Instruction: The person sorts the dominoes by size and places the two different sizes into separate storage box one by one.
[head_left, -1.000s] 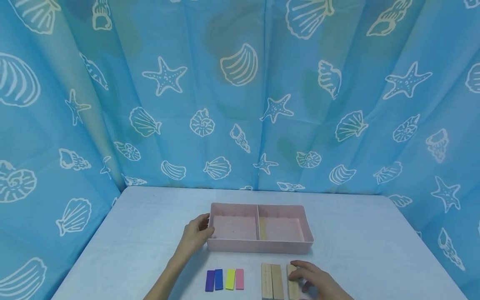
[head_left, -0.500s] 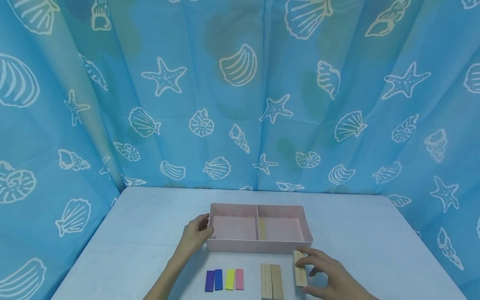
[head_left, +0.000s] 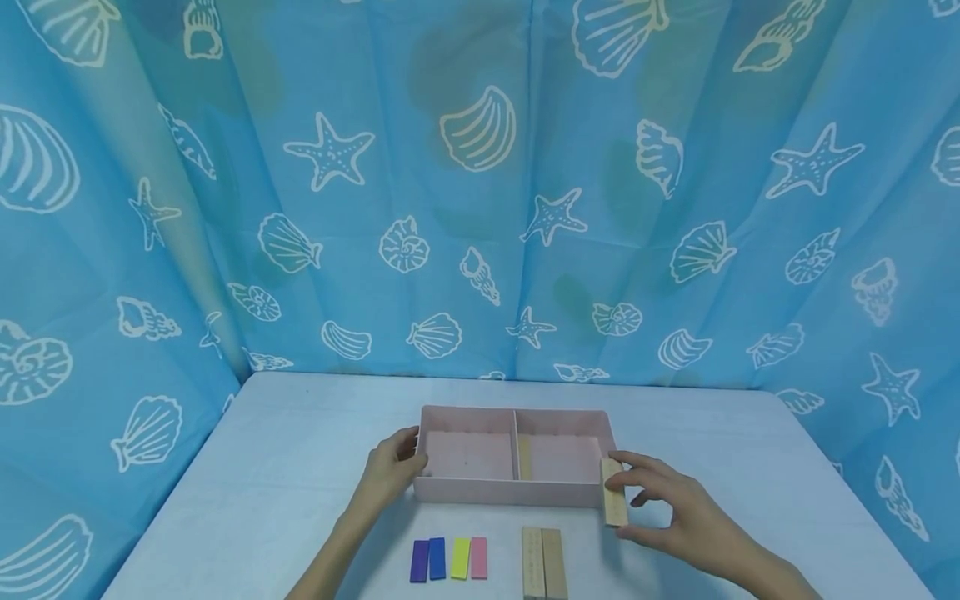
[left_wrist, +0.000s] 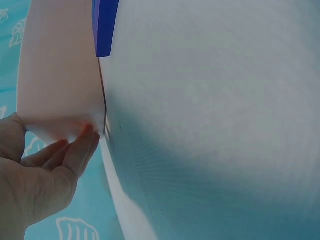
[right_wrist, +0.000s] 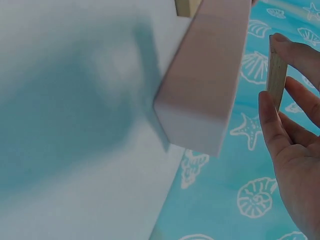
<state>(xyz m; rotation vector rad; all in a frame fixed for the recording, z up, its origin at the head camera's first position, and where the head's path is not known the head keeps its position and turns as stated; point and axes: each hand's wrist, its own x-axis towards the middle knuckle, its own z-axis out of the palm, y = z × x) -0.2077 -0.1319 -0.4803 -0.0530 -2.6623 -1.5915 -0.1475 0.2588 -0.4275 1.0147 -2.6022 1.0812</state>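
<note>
A pink two-compartment box stands on the white table. My left hand grips its left end, thumb over the rim and fingers along the outside; the left wrist view shows those fingers at the box corner. My right hand pinches a wooden block lengthwise between thumb and fingertips. In the head view this block overlaps the box's front right corner; in the right wrist view the block is held up above the box's rim. One wooden block lies in the right compartment, against the divider.
Two wooden blocks lie side by side in front of the box. Left of them are a purple strip, a blue strip, a yellow strip and a pink strip. A blue seashell curtain hangs behind the table.
My right hand has lifted the rightmost wooden block off the table and carried it forward and right to the box's front right corner. The left hand has stayed on the box.
</note>
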